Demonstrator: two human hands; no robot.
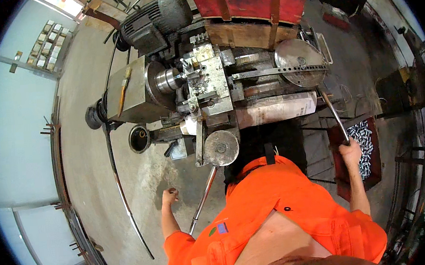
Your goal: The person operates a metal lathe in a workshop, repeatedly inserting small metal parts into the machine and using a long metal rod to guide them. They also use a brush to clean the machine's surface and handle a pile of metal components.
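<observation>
My right hand (351, 153) is wrapped round the lower end of a long metal lever (335, 114). That lever slants up to a large round steel disc (300, 60) on the right of a small lathe. My left hand (170, 196) hangs over the floor at the left, its fingers curled in; what they hold, if anything, is too small to make out. Beside it a second lever (204, 197) runs down from a smaller disc (221, 148), untouched. Above, the lathe's chuck (165, 80) faces a tool block (211, 81) on the slide.
A dark red bin (342, 165) of small metal pieces (363, 146) stands by my right forearm. Behind the lathe are a motor (155, 21) and a red box (252, 1). A brush (124, 89) lies on the headstock. A long thin bar (123, 198) slants down at the left.
</observation>
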